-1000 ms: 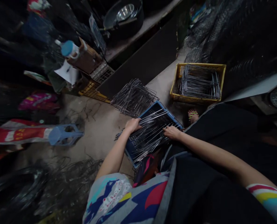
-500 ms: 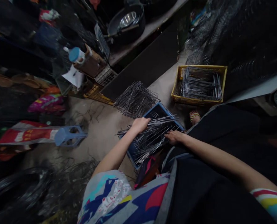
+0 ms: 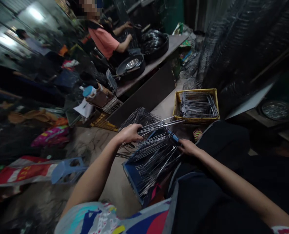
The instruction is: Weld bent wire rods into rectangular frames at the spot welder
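Note:
My left hand is closed round a bunch of thin metal wire rods and holds it lifted above a blue plastic crate. More wire rods lie across that crate. My right hand rests on the crate's right side, fingers curled on the rods there. A loose pile of wire rods lies on the floor just beyond the left hand.
A yellow crate filled with wire rods stands on the floor ahead. A blue stool lies at left near coloured bags. A person in a pink top works at a bench with dark pans. Wire coils hang at right.
My left hand has lifted a bunch of rods up out of the blue crate. The head has tilted up, bringing the bench and a co-worker into view.

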The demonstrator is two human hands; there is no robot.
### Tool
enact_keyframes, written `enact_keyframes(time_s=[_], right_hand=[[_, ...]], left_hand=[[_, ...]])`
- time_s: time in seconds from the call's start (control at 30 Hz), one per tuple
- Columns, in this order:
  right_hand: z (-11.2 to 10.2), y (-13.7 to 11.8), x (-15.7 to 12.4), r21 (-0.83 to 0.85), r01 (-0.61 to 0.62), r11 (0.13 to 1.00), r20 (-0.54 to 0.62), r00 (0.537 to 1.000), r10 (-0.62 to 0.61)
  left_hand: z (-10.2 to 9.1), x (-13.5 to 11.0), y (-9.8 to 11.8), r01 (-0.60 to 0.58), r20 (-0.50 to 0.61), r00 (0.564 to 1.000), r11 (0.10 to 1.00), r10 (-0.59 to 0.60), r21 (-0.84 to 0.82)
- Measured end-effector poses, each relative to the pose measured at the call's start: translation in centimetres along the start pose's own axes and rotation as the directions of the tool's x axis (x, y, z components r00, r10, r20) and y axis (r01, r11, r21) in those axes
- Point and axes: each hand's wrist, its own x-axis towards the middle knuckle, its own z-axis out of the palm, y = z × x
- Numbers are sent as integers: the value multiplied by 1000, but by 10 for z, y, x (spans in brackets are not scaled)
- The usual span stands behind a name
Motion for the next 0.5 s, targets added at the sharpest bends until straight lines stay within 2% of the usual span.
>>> enact_keyframes(time_s=[0.1,0.2,0.33,0.5], right_hand=[[-2,3,-3,72,-10,997,-42,999,13],[-2,2,-9,126,14,992,-47,999,-8],[-6,1,-14,210,60,976,-72,996,-46],[-9,3,-12,274,81,958,-104,993,-54]], left_hand=[[-18,-2,9,59,-45,997,989,-65,-134],[-26,0,16,63,-89,992,957,-92,-282],[-25,11,30,38,-100,991,886,-94,-462],[-19,29,52,62,-41,992,760,-116,-647]])
